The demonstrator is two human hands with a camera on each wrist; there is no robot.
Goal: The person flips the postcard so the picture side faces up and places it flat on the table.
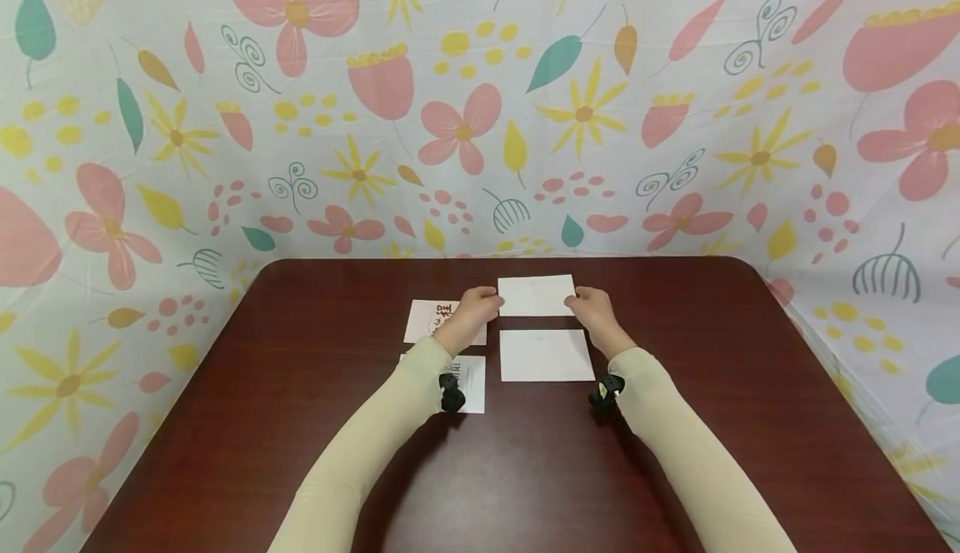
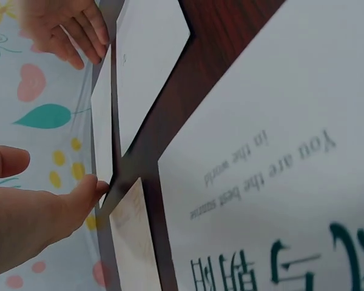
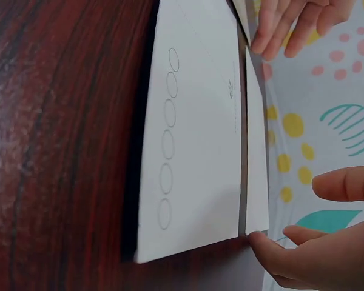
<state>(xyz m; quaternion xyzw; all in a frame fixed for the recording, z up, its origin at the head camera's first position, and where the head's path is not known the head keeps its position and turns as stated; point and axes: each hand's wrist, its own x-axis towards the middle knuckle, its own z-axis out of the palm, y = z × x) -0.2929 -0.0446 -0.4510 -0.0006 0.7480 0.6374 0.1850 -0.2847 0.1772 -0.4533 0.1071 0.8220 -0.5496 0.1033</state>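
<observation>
A white card [image 1: 536, 296] lies flat at the back right of a group of cards. Its left edge meets the fingertips of my left hand [image 1: 475, 313], and its right edge those of my right hand [image 1: 597, 316]. Both wrist views show fingers and thumb spread apart, the left hand [image 2: 45, 212] touching one corner of the card and the right hand [image 3: 315, 254] the other. Directly in front lies a second white card [image 1: 546, 356], with a row of printed ovals in the right wrist view. My left hand partly covers a pinkish card [image 1: 422, 318] with reddish-brown characters.
A white card [image 1: 474, 386] with dark characters and English print lies front left, partly under my left forearm in view. All four sit on a dark reddish-brown table [image 1: 525, 470]. A flower-patterned cloth [image 1: 465, 120] hangs behind its far edge. Dark devices are strapped to both wrists.
</observation>
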